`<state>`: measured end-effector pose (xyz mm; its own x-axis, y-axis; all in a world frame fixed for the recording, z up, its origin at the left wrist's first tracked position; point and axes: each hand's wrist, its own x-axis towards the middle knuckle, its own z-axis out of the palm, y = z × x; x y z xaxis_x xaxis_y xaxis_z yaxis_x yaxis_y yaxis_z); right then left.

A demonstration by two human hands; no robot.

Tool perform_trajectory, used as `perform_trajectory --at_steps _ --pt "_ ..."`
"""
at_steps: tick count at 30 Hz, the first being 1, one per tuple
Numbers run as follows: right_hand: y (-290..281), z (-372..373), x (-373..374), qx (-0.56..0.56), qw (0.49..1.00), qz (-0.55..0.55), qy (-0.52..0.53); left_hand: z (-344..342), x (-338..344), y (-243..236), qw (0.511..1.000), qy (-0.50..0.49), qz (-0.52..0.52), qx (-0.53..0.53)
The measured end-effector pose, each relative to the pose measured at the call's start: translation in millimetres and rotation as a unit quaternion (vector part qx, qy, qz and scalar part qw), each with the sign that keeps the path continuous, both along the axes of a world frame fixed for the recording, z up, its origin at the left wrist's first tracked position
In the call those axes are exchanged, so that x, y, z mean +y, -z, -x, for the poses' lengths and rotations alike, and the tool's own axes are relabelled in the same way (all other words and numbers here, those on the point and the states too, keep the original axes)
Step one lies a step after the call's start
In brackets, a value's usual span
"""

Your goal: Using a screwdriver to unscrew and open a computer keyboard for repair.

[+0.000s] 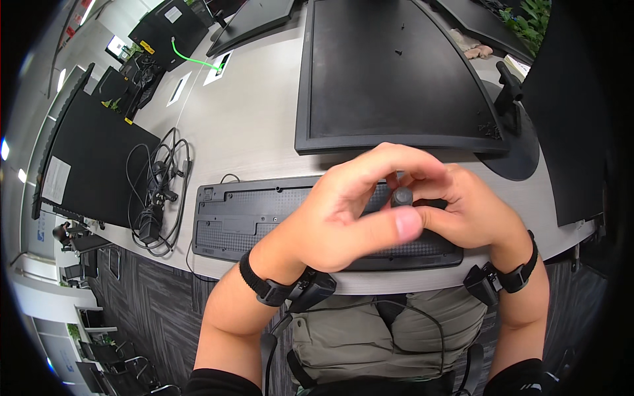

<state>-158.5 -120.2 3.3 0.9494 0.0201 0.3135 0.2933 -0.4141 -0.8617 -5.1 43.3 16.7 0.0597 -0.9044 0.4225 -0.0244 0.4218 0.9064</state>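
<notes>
Seated at the table (241,115), knees under its near edge, both forearms over it. Your left grip (330,214) is bowed wide — thumb and index finger well apart, making a loop around a dark, round-ended tool handle (401,197). Cannot tell whether the fingers behind actually touch it. Your right grip (472,198) comes in from the other side, fingers and thumb curled close to the handle; their contact is hidden, so cannot tell how firm a hold it has.

The handle shows nearly end-on, between your hands and above the black keyboard (257,221). That keyboard lies underside up along the table's near edge, its right part covered by your hands. Just beyond it, a black monitor (389,92) lies flat. Small dark screws (489,129) cluster on its near right corner — two more sit loose farther up. A black stand (518,148) with a round foot is beside the monitor, toward the table's right edge.

Toward the left edge: a heap of black cables (158,188), next to a black panel (96,155) bearing a white sheet. Farther back, a green cable (193,60) runs to a table socket (219,68). Each wrist wears a black strap (264,289).
</notes>
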Motion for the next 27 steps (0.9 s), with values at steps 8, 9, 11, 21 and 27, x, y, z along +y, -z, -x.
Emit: perform_trajectory --at_steps 8,9,11,21,27 --pt "-4 1 6 0.032 0.998 -0.048 0.019 -3 -9 11 0.998 -0.042 0.042 0.004" --pt "-3 0 6 0.013 0.998 -0.047 0.028 -4 -8 10 0.998 -0.037 0.041 -0.017" --pt "-3 -1 5 0.002 1.000 0.005 0.030 -5 -5 7 0.998 -0.036 0.034 -0.038" --pt "-4 0 3 0.038 0.998 -0.037 0.012 -3 -5 4 0.998 -0.041 0.019 -0.041" --pt "-6 1 -3 0.041 0.997 0.060 0.005 -1 -4 4 0.999 -0.032 0.030 0.025"
